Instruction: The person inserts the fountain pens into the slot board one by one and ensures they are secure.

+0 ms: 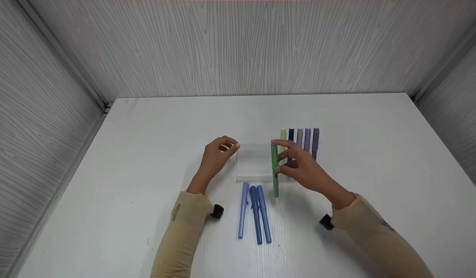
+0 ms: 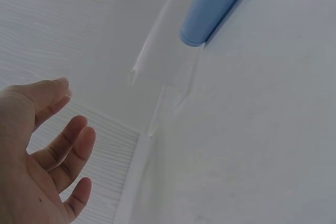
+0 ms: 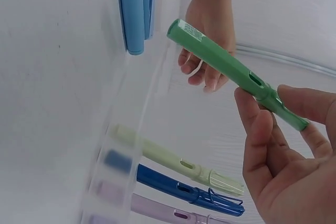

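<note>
My right hand [image 1: 302, 168] pinches a green pen [image 1: 275, 173] between thumb and fingers, above the right part of a clear tray [image 1: 242, 178]. In the right wrist view the pen slants, its clip end among the fingers and its other end, with a small white label, pointing away. Beside the tray's left side is my left hand [image 1: 218, 155], fingers loosely bent, with nothing between them in the left wrist view. A yellow-green pen [image 3: 170, 157], a dark blue pen [image 3: 167, 184] and several purplish pens [image 1: 316, 138] lie in a row, partly behind my right hand.
In front of the tray, a light blue pen [image 1: 243, 214] and two darker blue pens, one in the middle [image 1: 256, 216] and one at the right [image 1: 264, 214], lie side by side on the white table [image 1: 153, 162]. Grained panels [image 1: 238, 50] enclose the back and sides.
</note>
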`<control>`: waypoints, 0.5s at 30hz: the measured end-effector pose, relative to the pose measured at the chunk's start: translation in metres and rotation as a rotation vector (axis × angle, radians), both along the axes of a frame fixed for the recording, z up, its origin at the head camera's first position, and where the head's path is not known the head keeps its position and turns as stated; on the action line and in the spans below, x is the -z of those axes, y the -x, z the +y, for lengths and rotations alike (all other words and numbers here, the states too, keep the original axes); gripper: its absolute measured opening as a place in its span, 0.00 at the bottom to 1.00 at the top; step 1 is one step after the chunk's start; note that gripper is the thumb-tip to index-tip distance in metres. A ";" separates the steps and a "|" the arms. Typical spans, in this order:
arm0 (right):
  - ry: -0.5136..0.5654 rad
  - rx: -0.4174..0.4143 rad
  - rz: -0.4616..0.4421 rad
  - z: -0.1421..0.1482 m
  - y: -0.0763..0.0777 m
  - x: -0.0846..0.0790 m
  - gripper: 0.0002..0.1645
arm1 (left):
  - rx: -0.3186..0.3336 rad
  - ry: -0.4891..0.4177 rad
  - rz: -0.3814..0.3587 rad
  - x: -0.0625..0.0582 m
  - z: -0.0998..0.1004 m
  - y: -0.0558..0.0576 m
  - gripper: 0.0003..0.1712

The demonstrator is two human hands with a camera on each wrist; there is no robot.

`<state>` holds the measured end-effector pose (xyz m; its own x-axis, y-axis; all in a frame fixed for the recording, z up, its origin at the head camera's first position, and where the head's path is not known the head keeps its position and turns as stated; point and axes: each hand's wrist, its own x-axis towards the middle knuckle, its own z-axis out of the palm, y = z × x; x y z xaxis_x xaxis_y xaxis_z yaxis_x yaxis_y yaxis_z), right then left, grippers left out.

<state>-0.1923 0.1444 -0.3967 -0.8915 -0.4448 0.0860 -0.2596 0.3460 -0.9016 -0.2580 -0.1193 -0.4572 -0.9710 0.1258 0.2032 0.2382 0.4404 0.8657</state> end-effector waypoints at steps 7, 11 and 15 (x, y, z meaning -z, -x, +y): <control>0.036 0.083 0.084 -0.002 0.003 0.003 0.38 | -0.011 -0.004 -0.006 0.000 0.001 0.000 0.10; 0.020 0.152 0.102 -0.002 0.007 0.004 0.37 | -0.013 -0.003 -0.008 0.000 0.001 -0.001 0.09; 0.014 0.197 0.116 0.000 0.011 0.006 0.38 | -0.007 -0.004 -0.005 0.000 0.000 0.000 0.10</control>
